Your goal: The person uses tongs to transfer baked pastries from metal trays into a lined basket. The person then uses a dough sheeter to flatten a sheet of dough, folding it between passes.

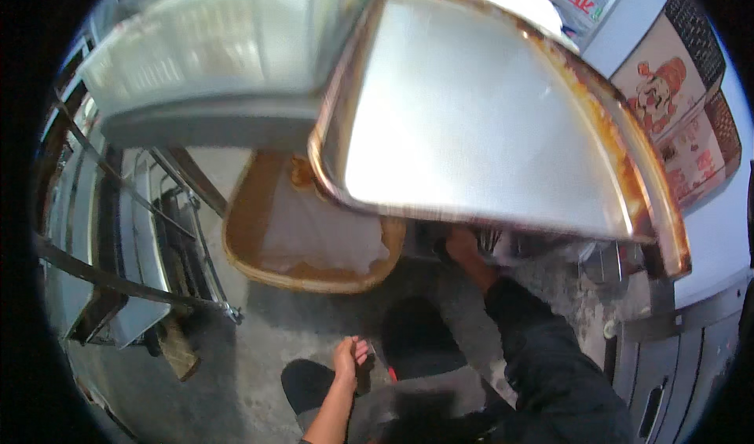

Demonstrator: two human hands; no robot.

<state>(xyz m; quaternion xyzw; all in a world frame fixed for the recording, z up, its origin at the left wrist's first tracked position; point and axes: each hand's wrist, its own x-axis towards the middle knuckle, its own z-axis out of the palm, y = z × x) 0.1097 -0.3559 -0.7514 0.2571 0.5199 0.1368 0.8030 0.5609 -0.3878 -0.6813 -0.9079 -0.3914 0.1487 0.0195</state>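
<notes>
A large shiny metal baking tray (479,122) with browned, stained edges fills the upper right of the head view. My right hand (463,248) reaches in beneath the tray's near edge, next to something dark. Its fingers are mostly hidden there, so I cannot make out what they hold. Low over my lap, near my dark trouser legs, my left hand (347,358) hangs with loosely bent fingers and nothing visible in it. A woven basket (334,281) lined with pale cloth (322,228) sits low beyond my knees, with a small golden-brown piece (301,172) at its far side.
A pale plastic crate (212,51) rests on a grey surface (212,122) at the upper left. Metal racks (141,263) stand on the left. A grey drawer cabinet (675,381) is at the lower right, and cardboard boxes (667,106) are by the wall.
</notes>
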